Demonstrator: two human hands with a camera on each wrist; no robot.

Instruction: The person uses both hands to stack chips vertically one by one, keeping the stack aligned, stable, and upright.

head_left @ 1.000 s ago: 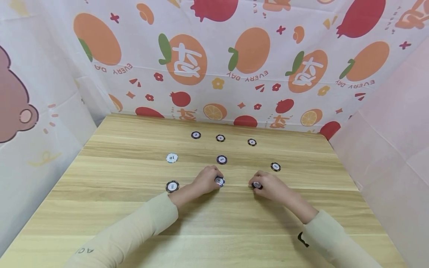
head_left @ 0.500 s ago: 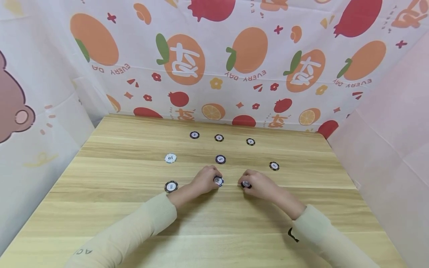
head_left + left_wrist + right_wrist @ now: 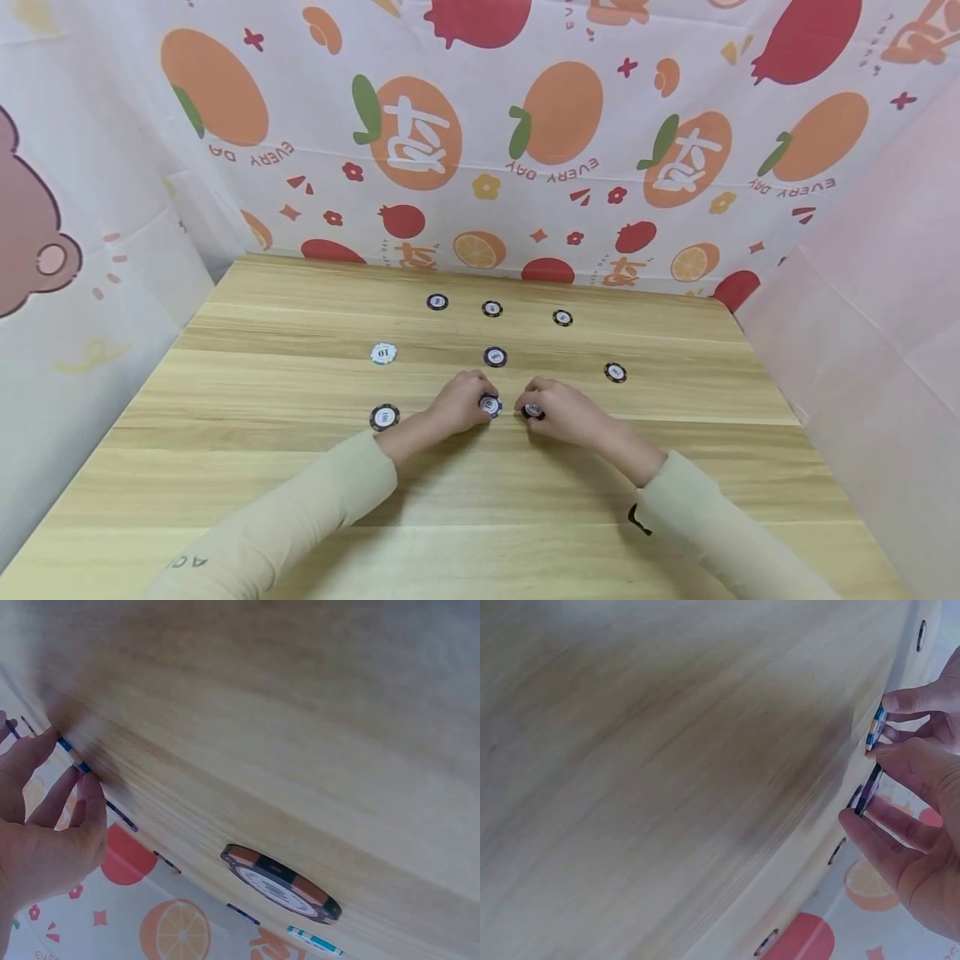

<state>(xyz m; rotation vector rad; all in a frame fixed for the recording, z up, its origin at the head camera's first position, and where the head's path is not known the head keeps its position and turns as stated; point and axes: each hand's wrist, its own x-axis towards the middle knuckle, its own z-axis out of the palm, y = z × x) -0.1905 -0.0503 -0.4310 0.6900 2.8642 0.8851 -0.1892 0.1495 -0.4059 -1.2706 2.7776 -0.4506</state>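
Observation:
Near the middle of the table, my left hand [image 3: 457, 404] pinches a blue-and-white poker chip [image 3: 491, 406] marked 10 by its edges. Just to its right, my right hand [image 3: 566, 414] holds a dark poker chip [image 3: 533, 411] between thumb and fingers. A narrow strip of wood shows between the two chips in the head view. From the right wrist, the dark chip [image 3: 868, 789] appears purple and black at its edge, with the blue chip [image 3: 876, 729] beyond it. In the left wrist view, fingertips cover part of the blue chip [image 3: 73, 755].
Several chips lie flat on the wooden table [image 3: 480, 550]: a white one [image 3: 384, 353] and a black one [image 3: 385, 417] on the left, a purple one [image 3: 495, 357] behind the hands, another [image 3: 615, 372] on the right, and a back row. A fruit-print curtain [image 3: 487, 150] hangs behind.
My right hand has slid left with the dark chip, narrowing the gap to the blue one. My left hand stays in place, keeping its pinch.

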